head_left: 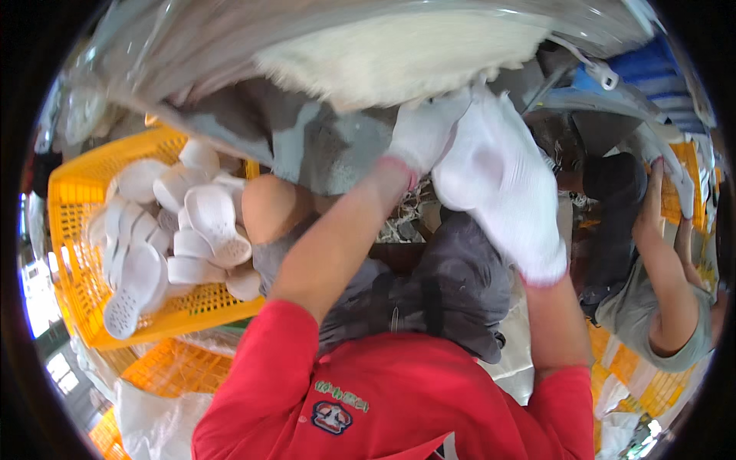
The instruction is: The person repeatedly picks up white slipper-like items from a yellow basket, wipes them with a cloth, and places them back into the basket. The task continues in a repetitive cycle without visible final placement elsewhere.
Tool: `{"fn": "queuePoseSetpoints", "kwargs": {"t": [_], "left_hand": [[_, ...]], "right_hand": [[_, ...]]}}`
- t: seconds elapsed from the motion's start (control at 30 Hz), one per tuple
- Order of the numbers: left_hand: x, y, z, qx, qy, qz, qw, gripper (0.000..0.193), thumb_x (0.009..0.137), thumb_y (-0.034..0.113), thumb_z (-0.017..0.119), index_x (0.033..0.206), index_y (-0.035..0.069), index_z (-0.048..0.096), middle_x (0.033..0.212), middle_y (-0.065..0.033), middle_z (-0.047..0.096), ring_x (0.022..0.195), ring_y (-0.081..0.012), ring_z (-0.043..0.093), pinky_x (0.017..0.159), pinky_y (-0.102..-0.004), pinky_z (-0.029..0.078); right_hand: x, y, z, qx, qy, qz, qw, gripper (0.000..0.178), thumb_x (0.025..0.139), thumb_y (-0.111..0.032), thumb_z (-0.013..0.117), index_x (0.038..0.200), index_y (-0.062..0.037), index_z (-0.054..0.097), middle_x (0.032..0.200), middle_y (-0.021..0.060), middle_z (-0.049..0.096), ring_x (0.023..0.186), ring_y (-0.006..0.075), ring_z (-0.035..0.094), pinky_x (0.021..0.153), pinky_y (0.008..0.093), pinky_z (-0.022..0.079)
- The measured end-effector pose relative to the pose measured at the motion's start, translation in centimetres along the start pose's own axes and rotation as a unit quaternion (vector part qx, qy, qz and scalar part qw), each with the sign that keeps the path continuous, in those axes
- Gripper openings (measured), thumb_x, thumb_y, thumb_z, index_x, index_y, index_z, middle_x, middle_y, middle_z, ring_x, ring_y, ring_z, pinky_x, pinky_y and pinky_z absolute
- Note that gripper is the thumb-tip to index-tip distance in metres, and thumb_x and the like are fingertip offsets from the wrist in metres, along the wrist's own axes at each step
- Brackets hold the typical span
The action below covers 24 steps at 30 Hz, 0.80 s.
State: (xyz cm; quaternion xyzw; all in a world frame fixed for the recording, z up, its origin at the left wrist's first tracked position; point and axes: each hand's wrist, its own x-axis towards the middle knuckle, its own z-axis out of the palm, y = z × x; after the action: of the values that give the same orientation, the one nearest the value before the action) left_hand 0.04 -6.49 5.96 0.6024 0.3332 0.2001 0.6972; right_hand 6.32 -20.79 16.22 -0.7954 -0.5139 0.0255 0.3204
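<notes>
Both my hands wear white knit gloves with red cuffs. Between them is a white clog [461, 180], hard to tell apart from the gloves. My right hand [525, 207] wraps round its right side. My left hand [429, 134] is closed at its upper left. The clog's far end is at the lower edge of a cream, fluffy buffing wheel [399, 57]; whether they touch I cannot tell. My left fingertips are hidden in part by the wheel and the clog.
At the left, a yellow plastic basket [73, 199] holds several white clogs [215, 222]. A grey machine hood [192, 46] curves over the wheel. A co-worker [663, 299] sits at the right, near another yellow basket [694, 180]. Scraps [406, 222] lie under the wheel.
</notes>
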Motion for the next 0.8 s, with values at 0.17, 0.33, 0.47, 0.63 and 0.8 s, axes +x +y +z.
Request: {"fn": "queuePoseSetpoints", "kwargs": {"t": [0.17,0.33,0.47,0.63,0.8], "left_hand": [[-1.5,-0.8,-1.1,-0.280,-0.179,-0.134,0.934,0.048,0.113,0.042,0.068,0.135,0.000,0.071,0.122,-0.0117,0.078,0.109,-0.0222,0.075,0.099,-0.0390,0.060],[-4.8,-2.3,-4.0,-0.593,-0.155,-0.155,0.775,0.089,0.109,0.079,0.045,0.154,0.003,0.054,0.137,-0.0175,0.069,0.117,-0.0414,0.072,0.102,-0.0599,0.060],[0.3,-3.2,-4.7,-0.491,0.050,-0.037,0.869,0.053,0.115,0.050,0.047,0.133,0.004,0.066,0.116,-0.0147,0.075,0.095,-0.0332,0.074,0.085,-0.0485,0.062],[-0.6,-2.6,-5.7,-0.395,-0.011,-0.140,0.908,0.040,0.118,0.036,0.045,0.126,0.007,0.071,0.113,-0.0139,0.078,0.102,-0.0297,0.076,0.093,-0.0422,0.061],[-4.2,-4.2,-4.3,0.097,0.191,0.133,0.968,0.055,0.120,0.043,0.046,0.144,-0.003,0.065,0.119,-0.0170,0.079,0.113,-0.0309,0.077,0.103,-0.0437,0.058]], "right_hand": [[-4.1,-0.4,0.1,-0.227,-0.078,-0.116,0.964,0.053,0.086,-0.010,0.076,0.138,-0.0147,0.074,0.126,0.0103,0.075,0.113,0.0352,0.073,0.099,0.0578,0.057],[-5.5,-3.5,4.5,-0.143,0.028,-0.253,0.956,0.059,0.088,-0.020,0.078,0.146,-0.0122,0.073,0.133,0.0109,0.079,0.095,0.0235,0.080,0.072,0.0360,0.063],[-1.4,-3.7,8.3,-0.095,0.013,-0.091,0.991,0.049,0.097,-0.016,0.072,0.147,-0.0137,0.072,0.120,0.0167,0.081,0.095,0.0316,0.081,0.074,0.0399,0.065],[-0.3,-4.8,8.0,-0.077,0.008,-0.051,0.996,0.043,0.101,-0.024,0.074,0.144,-0.0208,0.072,0.105,0.0121,0.078,0.082,0.0351,0.076,0.072,0.0449,0.062],[1.4,-6.9,7.1,-0.237,-0.032,-0.075,0.968,0.025,0.101,-0.026,0.075,0.125,-0.0229,0.081,0.115,0.0070,0.081,0.091,0.0291,0.080,0.077,0.0421,0.063]]}}
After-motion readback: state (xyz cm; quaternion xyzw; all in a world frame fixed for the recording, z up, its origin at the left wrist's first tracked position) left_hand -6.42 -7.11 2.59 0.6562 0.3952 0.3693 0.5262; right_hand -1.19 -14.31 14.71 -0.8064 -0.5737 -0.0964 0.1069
